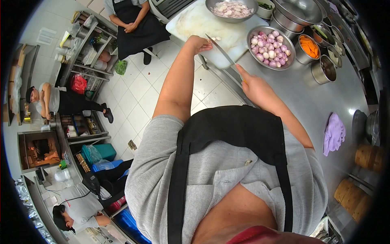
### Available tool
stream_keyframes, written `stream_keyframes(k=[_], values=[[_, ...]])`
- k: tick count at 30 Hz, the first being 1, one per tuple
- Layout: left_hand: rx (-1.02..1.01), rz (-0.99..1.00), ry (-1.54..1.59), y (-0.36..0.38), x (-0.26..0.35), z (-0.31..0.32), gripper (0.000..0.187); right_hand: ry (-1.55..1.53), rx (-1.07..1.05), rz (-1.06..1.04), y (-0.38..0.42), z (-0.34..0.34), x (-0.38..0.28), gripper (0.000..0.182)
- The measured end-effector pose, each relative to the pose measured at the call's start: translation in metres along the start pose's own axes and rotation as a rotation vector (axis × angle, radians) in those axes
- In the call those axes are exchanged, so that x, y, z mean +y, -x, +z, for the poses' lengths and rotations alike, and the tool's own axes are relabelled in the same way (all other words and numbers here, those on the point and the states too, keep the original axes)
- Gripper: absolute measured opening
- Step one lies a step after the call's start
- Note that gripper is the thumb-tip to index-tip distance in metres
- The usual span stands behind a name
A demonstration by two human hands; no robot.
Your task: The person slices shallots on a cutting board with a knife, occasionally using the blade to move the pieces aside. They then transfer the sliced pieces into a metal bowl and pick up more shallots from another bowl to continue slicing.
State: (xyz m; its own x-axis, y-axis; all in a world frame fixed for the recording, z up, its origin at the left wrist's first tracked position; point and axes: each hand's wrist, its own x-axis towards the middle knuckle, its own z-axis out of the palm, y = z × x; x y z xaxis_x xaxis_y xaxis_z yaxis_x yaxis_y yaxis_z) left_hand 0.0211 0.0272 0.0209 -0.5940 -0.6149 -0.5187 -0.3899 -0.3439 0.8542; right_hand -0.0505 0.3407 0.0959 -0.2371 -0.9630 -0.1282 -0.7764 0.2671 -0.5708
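My right hand (254, 83) is wrapped round the handle of a knife (220, 49), whose blade points up and left over the white cutting board (183, 25). At the board's near left edge is my left hand (199, 44), its fingers bent close together beside the blade tip; whether they hold anything is too small to tell. Small pale slices (217, 38) lie by the blade. A metal bowl of whole peeled shallots (271, 49) stands right of the board. Another bowl, with sliced shallots (231, 9), rests on the board's far part.
Metal pots (323, 70), a container of orange pieces (308, 46) and a purple cloth (334, 133) are on the steel counter (296, 93). A person in a black apron (140, 28) is beyond the board; two more people are at the left, near shelves.
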Motion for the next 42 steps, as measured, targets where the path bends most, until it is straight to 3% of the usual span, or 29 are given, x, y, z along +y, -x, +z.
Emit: stream_keyframes(k=[15,17,24,42], values=[[0.008,0.021,-0.057,0.004,0.001,0.001,0.013,0.059,-0.037,0.029,-0.03,0.013,0.005,0.058],[0.009,0.031,-0.038,0.005,0.0,0.002,0.013,0.056,0.071,-0.043,-0.042,0.024,0.014,0.06],[0.036,0.041,-0.037,0.007,0.001,0.003,0.014,0.019,-0.084,0.08,0.006,-0.002,-0.002,0.057],[-0.01,0.04,-0.011,-0.008,-0.007,-0.003,0.01,-0.019,0.007,0.017,0.012,0.001,0.002,0.058]])
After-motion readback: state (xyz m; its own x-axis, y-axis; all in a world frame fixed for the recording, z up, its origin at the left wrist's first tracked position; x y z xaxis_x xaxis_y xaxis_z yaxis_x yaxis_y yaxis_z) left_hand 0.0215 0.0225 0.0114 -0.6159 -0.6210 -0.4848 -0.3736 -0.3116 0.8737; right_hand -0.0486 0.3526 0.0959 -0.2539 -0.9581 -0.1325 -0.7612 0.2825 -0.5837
